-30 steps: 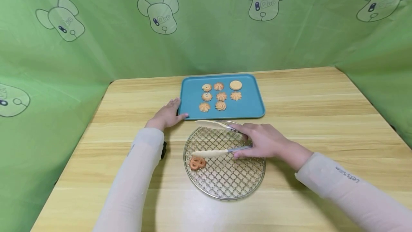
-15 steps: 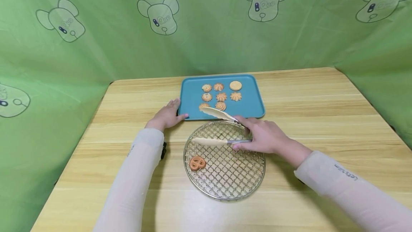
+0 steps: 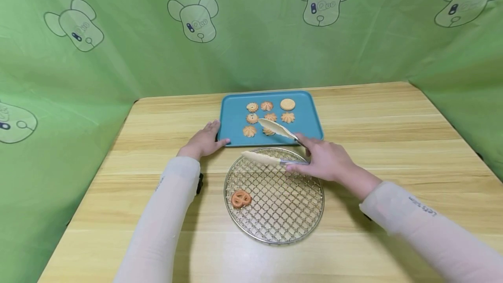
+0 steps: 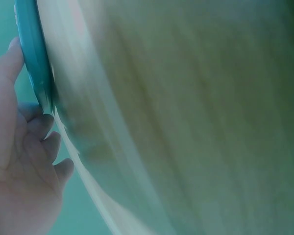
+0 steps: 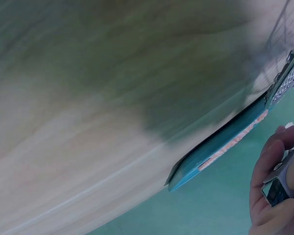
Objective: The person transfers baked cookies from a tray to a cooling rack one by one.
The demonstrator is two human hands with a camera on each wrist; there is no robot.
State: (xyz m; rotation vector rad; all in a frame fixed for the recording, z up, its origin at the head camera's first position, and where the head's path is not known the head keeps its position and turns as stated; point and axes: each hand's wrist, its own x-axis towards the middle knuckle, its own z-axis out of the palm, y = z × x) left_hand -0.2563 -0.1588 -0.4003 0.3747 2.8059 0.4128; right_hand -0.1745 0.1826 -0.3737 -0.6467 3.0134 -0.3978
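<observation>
My left hand (image 3: 204, 140) holds the near left corner of a blue tray (image 3: 304, 132), thumb on the front rim and fingers along the left side. In the left wrist view the left hand (image 4: 24, 147) has its thumb against the tray's rim (image 4: 34, 49). My right hand (image 3: 324, 158) grips a pair of tongs (image 3: 261, 158), metal with cream tips. The tips are spread with nothing between them, one above the cookies (image 3: 288, 117) on the tray, the other above a round wire rack (image 3: 284, 213). A pretzel-shaped cookie (image 3: 241, 198) lies at the rack's left.
Several cookies sit in rows on the tray, which stands just behind the rack. The tongs partly cover a swirled cookie (image 3: 268, 132). Everything is on a wooden table (image 3: 393, 143) with a green curtain (image 3: 251, 64) behind and at the sides.
My right hand has moved the spread tongs up from beside the pretzel-shaped cookie toward the tray. The pretzel-shaped cookie stays on the rack. My left hand has not moved.
</observation>
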